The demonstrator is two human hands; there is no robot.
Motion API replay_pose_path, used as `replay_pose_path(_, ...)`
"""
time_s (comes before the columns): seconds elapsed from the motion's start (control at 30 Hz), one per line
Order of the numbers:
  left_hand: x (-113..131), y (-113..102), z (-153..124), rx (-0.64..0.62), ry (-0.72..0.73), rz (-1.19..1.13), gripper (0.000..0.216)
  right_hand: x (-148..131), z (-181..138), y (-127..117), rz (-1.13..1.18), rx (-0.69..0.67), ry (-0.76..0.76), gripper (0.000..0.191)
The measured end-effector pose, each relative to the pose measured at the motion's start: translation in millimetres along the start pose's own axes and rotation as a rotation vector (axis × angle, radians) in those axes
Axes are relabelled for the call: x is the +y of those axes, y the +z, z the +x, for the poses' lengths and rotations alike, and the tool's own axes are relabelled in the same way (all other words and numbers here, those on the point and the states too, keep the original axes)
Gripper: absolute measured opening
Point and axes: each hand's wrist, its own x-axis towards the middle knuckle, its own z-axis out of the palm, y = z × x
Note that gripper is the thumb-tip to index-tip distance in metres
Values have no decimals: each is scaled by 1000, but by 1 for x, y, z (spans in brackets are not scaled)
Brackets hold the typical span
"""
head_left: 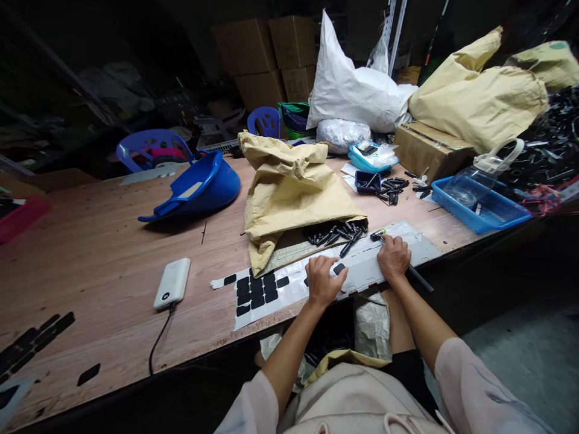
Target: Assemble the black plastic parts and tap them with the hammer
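Plainly, the left forearm rises from the lower centre, and the left hand [322, 281] rests over the white backing strip [286, 297], its fingers bent and close together, the thumb standing apart beside a black patch [339, 269]; whether it touches that patch I cannot tell. Right of centre, the other forearm slants up and leftward, wrist low, and the right hand [393, 256] has its fingers curled together around a tool [420, 279], whose dark end shows beyond the knuckles and grey shaft below the wrist. Across the wooden tabletop [212, 241], more black patches lie at lower left, then a white power bank [173, 282] with a cable, a blue scoop [199, 187] at upper left, and a yellow sack [298, 193] at centre with black pieces [337, 234] at its mouth. A blue tray [484, 217] sits at right. Behind, in the dim room, cardboard boxes [257, 54] are stacked at top centre, with pale sacks [357, 90] toward upper right.
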Motion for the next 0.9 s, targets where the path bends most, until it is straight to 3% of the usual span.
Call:
replay_pose_path(0.1,15,23,47,-60,-120,42,29,1,0,1,7,17,-13,36)
replay_pose_path(0.2,19,36,66,-132,-192,95,18,2,0,1,6,19,-20,36)
replay_pose_path(0.3,8,29,62,-144,-181,106,10,2,0,1,1,11,-18,36)
replay_pose_path(0.47,-40,-14,35,-174,-51,52,11,0,-1,-1,4,-8,-6,36)
replay_pose_path(0.57,-64,-30,25,-220,-62,18,13,-1,-1,-1,3,-15,11,37)
replay_pose_path(0.77,-72,-25,21,-179,-113,-52,17,6,4,-2,93,13,31,35)
replay_pose_path(0.9,-70,-24,23,-187,-130,-72,15,-2,-6,-7,266,124,-10,37)
